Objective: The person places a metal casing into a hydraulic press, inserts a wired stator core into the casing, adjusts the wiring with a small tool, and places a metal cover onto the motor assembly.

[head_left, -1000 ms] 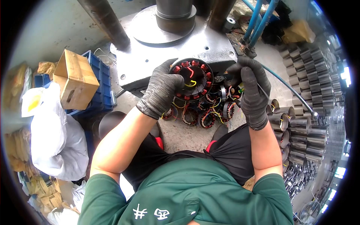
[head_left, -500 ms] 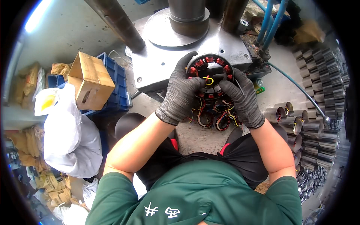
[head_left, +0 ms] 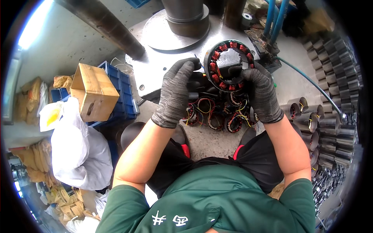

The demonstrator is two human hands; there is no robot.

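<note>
Presently, your gloved right hand (head_left: 265, 93) grips the red-coiled ring (head_left: 214, 66) at its lower right rim, holding it raised beyond the wired rings (head_left: 228, 124) on the floor (head_left: 206, 147). Your left hand (head_left: 175, 87), fingers bent, sits just beside it; whether it pinches a wire cannot be determined.

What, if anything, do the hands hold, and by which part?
Right hand: the red-coiled ring, by its lower-right side. Left hand: cannot tell if it holds anything.

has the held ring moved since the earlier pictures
Yes: the ring has moved right and up in the picture, judged against the round metal plate.
</note>
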